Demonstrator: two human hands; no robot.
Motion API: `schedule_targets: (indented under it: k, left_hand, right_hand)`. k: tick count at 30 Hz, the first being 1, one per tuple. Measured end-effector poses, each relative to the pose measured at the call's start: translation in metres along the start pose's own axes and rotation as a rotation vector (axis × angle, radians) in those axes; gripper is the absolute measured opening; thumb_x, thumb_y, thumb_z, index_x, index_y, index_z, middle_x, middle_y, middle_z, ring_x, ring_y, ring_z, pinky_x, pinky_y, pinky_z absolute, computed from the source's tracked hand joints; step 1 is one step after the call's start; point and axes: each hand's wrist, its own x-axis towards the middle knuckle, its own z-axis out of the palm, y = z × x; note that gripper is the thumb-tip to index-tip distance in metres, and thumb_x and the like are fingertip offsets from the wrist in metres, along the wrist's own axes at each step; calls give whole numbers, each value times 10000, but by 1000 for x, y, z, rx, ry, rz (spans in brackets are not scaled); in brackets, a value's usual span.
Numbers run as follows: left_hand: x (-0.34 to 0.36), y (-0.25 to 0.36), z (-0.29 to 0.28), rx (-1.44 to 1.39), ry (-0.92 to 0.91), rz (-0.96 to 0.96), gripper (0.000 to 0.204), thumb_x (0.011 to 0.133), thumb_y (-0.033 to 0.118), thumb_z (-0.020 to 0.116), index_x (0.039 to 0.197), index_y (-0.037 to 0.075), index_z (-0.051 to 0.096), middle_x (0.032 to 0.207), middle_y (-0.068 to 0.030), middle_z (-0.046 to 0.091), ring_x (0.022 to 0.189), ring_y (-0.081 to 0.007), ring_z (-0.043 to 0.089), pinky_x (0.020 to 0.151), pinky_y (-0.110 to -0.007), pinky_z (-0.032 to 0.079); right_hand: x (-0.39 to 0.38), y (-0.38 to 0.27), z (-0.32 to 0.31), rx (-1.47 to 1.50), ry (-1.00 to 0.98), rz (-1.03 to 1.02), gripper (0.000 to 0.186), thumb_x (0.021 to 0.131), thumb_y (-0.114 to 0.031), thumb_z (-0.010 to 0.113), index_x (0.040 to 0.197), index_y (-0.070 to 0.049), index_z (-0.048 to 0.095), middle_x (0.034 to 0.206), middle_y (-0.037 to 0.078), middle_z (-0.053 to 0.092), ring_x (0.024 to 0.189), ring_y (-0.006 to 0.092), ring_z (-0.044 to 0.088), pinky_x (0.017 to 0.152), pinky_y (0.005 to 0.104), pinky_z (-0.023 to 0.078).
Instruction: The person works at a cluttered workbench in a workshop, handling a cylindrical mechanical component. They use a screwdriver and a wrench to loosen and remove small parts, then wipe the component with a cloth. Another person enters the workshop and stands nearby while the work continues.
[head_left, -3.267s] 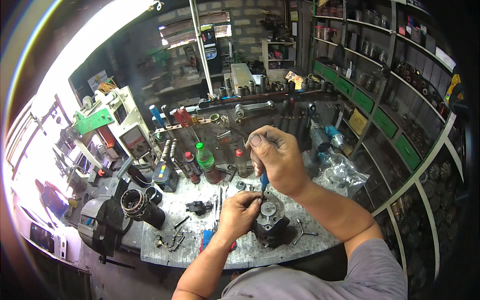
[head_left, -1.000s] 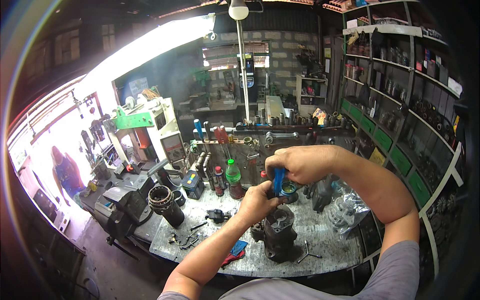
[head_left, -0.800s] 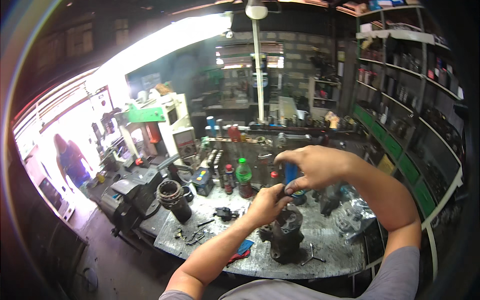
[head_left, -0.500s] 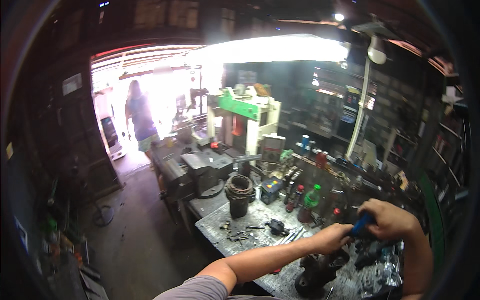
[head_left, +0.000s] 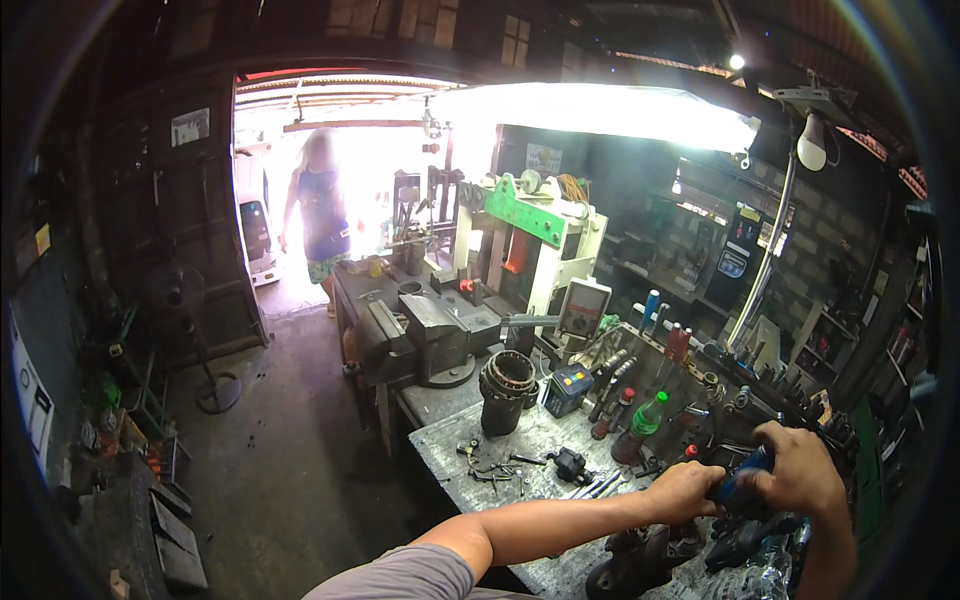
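My right hand [head_left: 803, 472] is closed round a blue, tool-like object [head_left: 742, 482] above the right side of the workbench. From the left, my left hand [head_left: 684, 492] reaches across with its fingers closed at the object's near left end. Fingers cover much of the object, so its exact kind is hidden. Below my left forearm a dark, greasy metal casting [head_left: 622, 572] lies on the metal bench top [head_left: 445, 440]. Clear plastic wrapping [head_left: 765, 578] and dark parts sit under my right hand.
A dark cylindrical housing [head_left: 507, 392] stands left on the bench, near small metal parts [head_left: 490, 468]. Behind are a green-capped bottle [head_left: 648, 415], a blue-and-black box [head_left: 567, 390], a bench vise [head_left: 440, 335] and a green-and-white press [head_left: 525, 212]. A person [head_left: 322, 205] stands in the doorway.
The view has turned left, so the surroundings sit farther right and look sharper. Both hands stay at the blue object, which is now more covered by my fingers.
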Motion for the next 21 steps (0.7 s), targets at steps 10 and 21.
schedule_targets:
  k: [10, 21]
  left_hand:
    - [-1, -12, 8, -55, 10, 78, 342, 940, 197, 811, 1196, 39, 650, 982, -242, 752, 1025, -485, 720, 881, -570, 554]
    - [-5, -13, 10, -19, -7, 47, 436, 936, 194, 795, 1296, 21, 619, 1047, -267, 752, 1052, -494, 714, 908, -566, 564]
  right_hand:
    - [-4, -6, -4, 18, -38, -50, 340, 890, -122, 839, 1195, -40, 715, 1125, 205, 742, 1022, 416, 746, 907, 484, 600]
    - [-4, -2, 0, -26, -18, 40, 360, 865, -172, 880, 1138, -9, 713, 1204, 226, 724, 1053, 422, 732, 922, 510, 581]
